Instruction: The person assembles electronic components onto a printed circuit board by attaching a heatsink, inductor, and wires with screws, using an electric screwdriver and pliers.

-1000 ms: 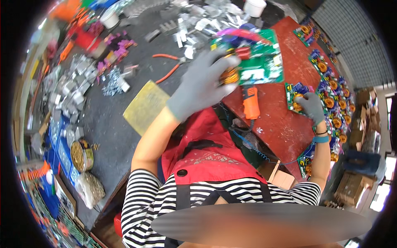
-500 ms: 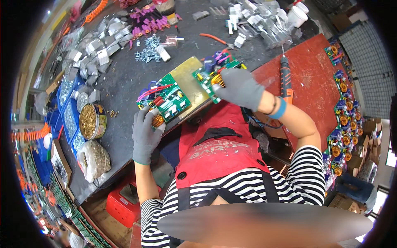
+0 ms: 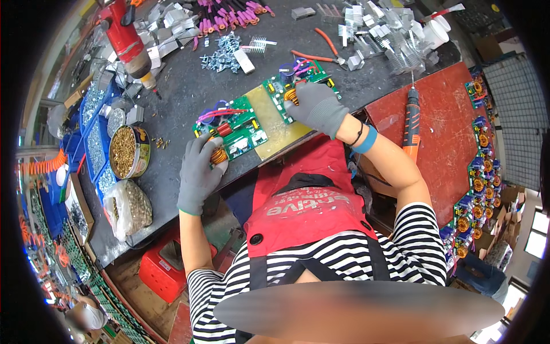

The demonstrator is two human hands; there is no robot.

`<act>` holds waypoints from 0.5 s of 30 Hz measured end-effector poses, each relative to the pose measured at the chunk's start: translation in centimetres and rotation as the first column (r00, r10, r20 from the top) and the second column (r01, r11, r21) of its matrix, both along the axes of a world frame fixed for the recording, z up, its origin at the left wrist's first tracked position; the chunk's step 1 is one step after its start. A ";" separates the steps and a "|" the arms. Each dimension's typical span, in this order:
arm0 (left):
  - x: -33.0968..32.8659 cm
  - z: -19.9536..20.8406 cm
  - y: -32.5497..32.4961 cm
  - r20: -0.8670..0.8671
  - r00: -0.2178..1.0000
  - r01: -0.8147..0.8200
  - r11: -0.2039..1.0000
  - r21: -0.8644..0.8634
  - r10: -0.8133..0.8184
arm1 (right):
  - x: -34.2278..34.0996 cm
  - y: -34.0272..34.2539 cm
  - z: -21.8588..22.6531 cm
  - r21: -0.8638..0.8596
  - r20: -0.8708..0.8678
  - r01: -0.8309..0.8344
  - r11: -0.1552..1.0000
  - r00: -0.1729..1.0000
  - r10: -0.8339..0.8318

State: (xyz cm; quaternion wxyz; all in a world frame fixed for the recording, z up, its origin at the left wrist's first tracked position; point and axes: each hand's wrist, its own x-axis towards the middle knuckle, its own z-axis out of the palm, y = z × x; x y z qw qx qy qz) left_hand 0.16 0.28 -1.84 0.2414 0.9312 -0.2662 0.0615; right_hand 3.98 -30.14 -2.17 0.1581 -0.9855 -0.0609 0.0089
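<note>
My left hand point(image 3: 200, 169), in a grey glove, has its fingers closed on the near left corner of a green circuit board point(image 3: 245, 136), beside its copper coil. Red wires and blue capacitors stand on that board. My gloved right hand point(image 3: 321, 109) grips a second circuit board point(image 3: 276, 92) of the same kind around its copper coil; the palm side is hidden. Both boards lie over a yellowish flat plate point(image 3: 281, 136) at the table's front edge, with a strip of plate showing between them.
A red power drill point(image 3: 129, 49) hangs at upper left. Screws point(image 3: 223, 54), orange-handled pliers point(image 3: 323, 56) and heat sinks point(image 3: 389, 40) lie beyond the boards. At left stands a tin of brass screws point(image 3: 124, 152). An electric screwdriver point(image 3: 411, 120) rests right, before several finished-looking boards point(image 3: 478, 172).
My right hand has brought its circuit board left and down to the plate. The red drill shows much more fully at upper left. My left hand stays at its board's corner.
</note>
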 end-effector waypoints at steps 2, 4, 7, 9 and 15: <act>0.3 0.0 -0.3 -0.008 1.000 -0.006 1.000 -0.002 0.005 | 0.1 -0.1 -0.3 -0.026 0.013 -0.008 1.000 1.000 0.009; 0.5 -0.1 -0.4 0.003 1.000 0.022 1.000 -0.020 -0.022 | 0.0 0.3 -0.4 -0.015 0.013 0.001 1.000 1.000 0.000; 0.4 0.2 -0.8 0.006 1.000 0.006 1.000 -0.015 -0.006 | -0.2 0.4 -0.2 0.003 -0.021 0.020 1.000 1.000 -0.020; 0.5 0.2 -1.0 0.005 1.000 0.001 1.000 -0.020 -0.001 | -0.4 0.3 0.2 0.014 -0.056 0.030 0.999 0.998 -0.029; 1.0 -0.3 -1.2 0.000 1.000 -0.022 1.000 -0.011 0.022 | -3.9 -6.2 3.3 -0.016 0.441 0.146 0.989 0.889 -0.124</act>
